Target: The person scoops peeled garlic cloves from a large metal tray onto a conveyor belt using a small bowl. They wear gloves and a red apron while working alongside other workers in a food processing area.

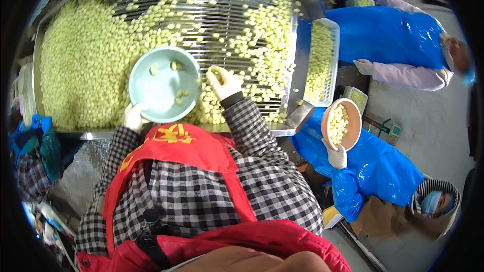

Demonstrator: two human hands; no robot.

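My left hand [134,117], in a pale glove, grips the near-left rim of a light blue-green plastic bowl [155,98]. The bowl is tilted over the grated table and has a few dull, greenish-brown pieces [179,97] inside. My right hand [225,83], gloved too, hovers just right of the bowl with its fingers curled; whether anything is between them I cannot tell. A blurred piece [198,80] shows at the bowl's right rim. Pale green oval fruits or nuts [83,60] lie heaped at the left of the table, with more [268,45] scattered at its right.
The metal bar table [223,11] has a raised rim and an outlet chute [300,115] at right. A white plastic basket [335,64] of pale pieces stands beside it. A co-worker's gloved hand [337,157] holds an orange bowl [353,121]. Another person in a blue apron [385,37] stands farther right.
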